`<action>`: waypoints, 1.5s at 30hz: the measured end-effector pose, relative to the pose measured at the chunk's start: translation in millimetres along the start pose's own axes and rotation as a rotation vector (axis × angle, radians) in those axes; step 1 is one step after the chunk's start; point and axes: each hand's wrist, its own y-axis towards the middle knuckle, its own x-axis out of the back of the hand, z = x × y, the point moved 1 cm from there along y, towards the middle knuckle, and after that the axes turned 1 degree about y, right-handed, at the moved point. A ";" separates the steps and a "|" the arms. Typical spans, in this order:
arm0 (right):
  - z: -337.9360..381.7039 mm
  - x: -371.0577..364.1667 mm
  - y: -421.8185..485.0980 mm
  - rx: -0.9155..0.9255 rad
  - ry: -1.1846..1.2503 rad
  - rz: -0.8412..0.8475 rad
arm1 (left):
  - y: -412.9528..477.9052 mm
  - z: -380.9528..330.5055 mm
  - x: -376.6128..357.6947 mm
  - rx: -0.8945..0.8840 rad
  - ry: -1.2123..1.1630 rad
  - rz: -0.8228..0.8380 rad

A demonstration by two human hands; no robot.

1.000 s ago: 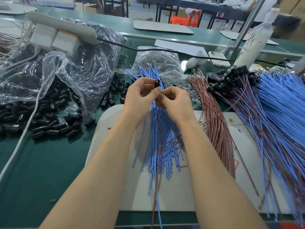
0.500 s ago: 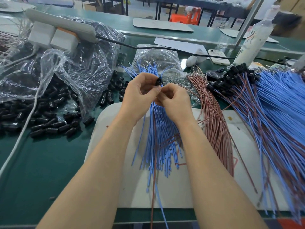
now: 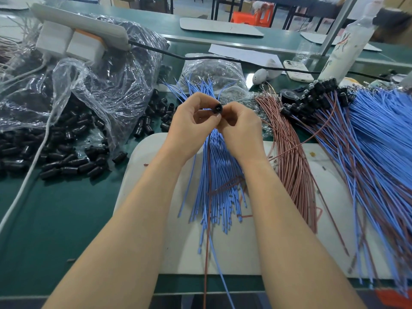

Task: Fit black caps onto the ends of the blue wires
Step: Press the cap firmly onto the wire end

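My left hand point(image 3: 191, 123) and my right hand point(image 3: 239, 128) meet above the centre of the bench and pinch one black cap point(image 3: 216, 108) between their fingertips. A blue wire and a brown wire point(image 3: 206, 253) hang from the hands down toward me. Under the hands lies a loose bundle of blue wires point(image 3: 217, 188) on a white mat point(image 3: 151, 166). Loose black caps point(image 3: 64, 161) lie heaped on the green bench at the left. At the right lies a big bundle of blue and brown wires with black caps on their far ends point(image 3: 321, 94).
A clear plastic bag point(image 3: 107, 85) of caps spreads at the left under a white power strip point(image 3: 82, 21) with plugs. A bundle of brown wires point(image 3: 294, 157) lies right of my hands. A phone point(image 3: 297, 70), a white bottle point(image 3: 343, 50) and a black cable point(image 3: 200, 59) sit behind.
Both hands stay together at the same spot. The cap has turned between the fingertips, so its round open end now faces up toward me.
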 end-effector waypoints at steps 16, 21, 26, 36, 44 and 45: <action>1.0 -2.5 -2.1 0.009 -0.053 -0.025 | -2.4 -1.6 -2.2 -0.005 -0.024 -0.016; 1.9 -1.4 -0.4 -0.018 -0.078 0.026 | -1.1 1.6 -2.1 -0.012 -0.007 -0.027; 11.9 5.1 0.4 -0.044 0.094 -0.006 | 2.5 11.6 0.3 -0.032 0.181 -0.153; 18.5 5.4 -3.3 0.036 0.026 -0.030 | -2.8 13.3 -7.6 -0.071 0.342 -0.164; 21.3 2.8 -5.5 0.119 -0.018 -0.067 | -1.7 14.7 -8.4 -0.002 0.685 -0.191; 21.7 2.6 -5.6 0.128 -0.025 -0.063 | -1.6 13.8 -8.5 -0.001 0.681 -0.205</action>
